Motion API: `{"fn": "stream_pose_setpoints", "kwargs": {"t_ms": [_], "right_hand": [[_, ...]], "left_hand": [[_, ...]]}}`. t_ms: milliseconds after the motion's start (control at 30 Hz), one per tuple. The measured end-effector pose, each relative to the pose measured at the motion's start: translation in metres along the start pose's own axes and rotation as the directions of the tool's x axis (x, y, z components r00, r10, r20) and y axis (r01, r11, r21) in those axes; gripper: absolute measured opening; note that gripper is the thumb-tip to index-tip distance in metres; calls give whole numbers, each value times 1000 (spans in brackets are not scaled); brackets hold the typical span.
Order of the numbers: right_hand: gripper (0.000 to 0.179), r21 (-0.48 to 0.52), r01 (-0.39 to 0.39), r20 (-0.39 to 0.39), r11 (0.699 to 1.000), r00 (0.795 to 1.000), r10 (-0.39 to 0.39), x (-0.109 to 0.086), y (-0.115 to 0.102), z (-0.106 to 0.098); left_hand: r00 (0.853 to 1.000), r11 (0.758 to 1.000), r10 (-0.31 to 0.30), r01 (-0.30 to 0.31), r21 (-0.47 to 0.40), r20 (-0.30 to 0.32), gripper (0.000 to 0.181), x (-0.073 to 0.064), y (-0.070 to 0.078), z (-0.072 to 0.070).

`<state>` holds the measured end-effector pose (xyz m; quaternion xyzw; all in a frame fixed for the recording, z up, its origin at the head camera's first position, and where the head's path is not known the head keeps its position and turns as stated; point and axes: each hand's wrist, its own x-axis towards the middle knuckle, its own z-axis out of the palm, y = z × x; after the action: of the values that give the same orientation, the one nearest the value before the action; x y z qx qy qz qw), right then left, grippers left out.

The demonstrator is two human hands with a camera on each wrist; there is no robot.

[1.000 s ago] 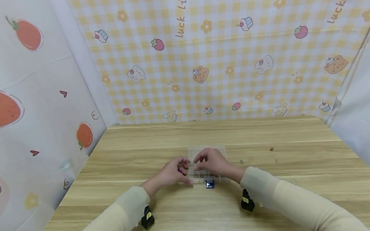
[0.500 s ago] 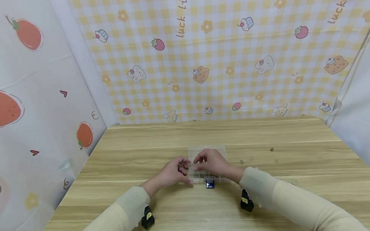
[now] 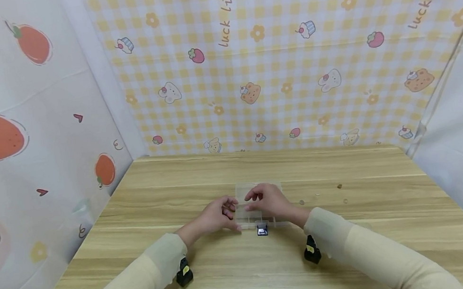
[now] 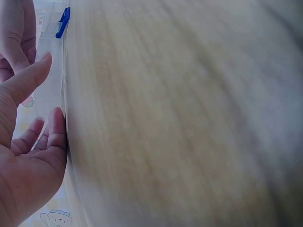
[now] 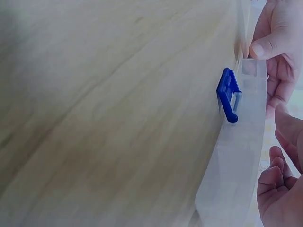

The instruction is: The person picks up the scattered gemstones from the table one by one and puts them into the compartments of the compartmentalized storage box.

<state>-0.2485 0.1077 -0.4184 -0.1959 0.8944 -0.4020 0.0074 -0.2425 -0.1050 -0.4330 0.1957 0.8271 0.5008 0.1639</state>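
A clear plastic compartment box (image 3: 243, 214) lies on the table, its see-through lid (image 3: 244, 190) folded back behind it. The blue latch (image 3: 262, 230) hangs from the box's front edge. My left hand (image 3: 214, 216) holds the box's left end, thumb at the front corner and curled fingers toward the back. Over the box hovers my right hand (image 3: 269, 202), its fingers loosely bent, with a gap between thumb and forefinger and nothing showing there. Seen from the right wrist, the right hand (image 5: 282, 182) is beside the box's wall. The right-hand compartments are hidden beneath it.
Right of the box, several tiny pieces are scattered on the wooden table (image 3: 229, 278), among them a brown bit (image 3: 339, 186) and a greyish bit (image 3: 302, 202). A checked cloth (image 3: 265, 64) hangs behind, with printed white cloth (image 3: 52, 150) on the left.
My right hand has shifted slightly to the right over the box, its wrist going the same way. The left hand keeps its place at the box's end.
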Motion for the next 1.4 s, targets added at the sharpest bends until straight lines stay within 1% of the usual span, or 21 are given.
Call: {"fn": "stream_pose_setpoints", "kwargs": {"t_ms": [233,467,567,700,800,867,1000,1167,1400], "right_hand": [[20,25,-38,-36,999,999,39,-6,6,-14],[19,23,-23,-68,999,997,25,-16,15,-36],[19,26,-16,-78,1000,997,18,-23,21,-47],[21,47,-37,-91,998,995,41,-35,29,-62],[22,58,-44,-113,997,992,51,-43,35,-73],[23,59,-35,-131,998,991,42,-47,40,-81],[22,44,-34,-169,998,985,41,-57,49,-95],[27,27,-63,-200,998,977,67,-68,59,-110],[33,11,-101,-226,995,969,101,-86,73,-127]], "left_hand": [[1000,1000,-6,6,17,-7,65,1,0,1],[1000,1000,-7,7,-2,-11,66,2,-2,1],[1000,1000,0,0,-7,-6,66,2,-3,1],[1000,1000,3,-3,-3,7,65,2,-5,2],[1000,1000,5,-5,1,12,66,3,-7,2],[1000,1000,5,-5,2,11,66,3,-7,1],[1000,1000,3,-3,-1,8,66,3,-7,1],[1000,1000,1,-1,-2,-4,66,3,-5,2],[1000,1000,-6,6,20,5,66,3,-6,1]]}}
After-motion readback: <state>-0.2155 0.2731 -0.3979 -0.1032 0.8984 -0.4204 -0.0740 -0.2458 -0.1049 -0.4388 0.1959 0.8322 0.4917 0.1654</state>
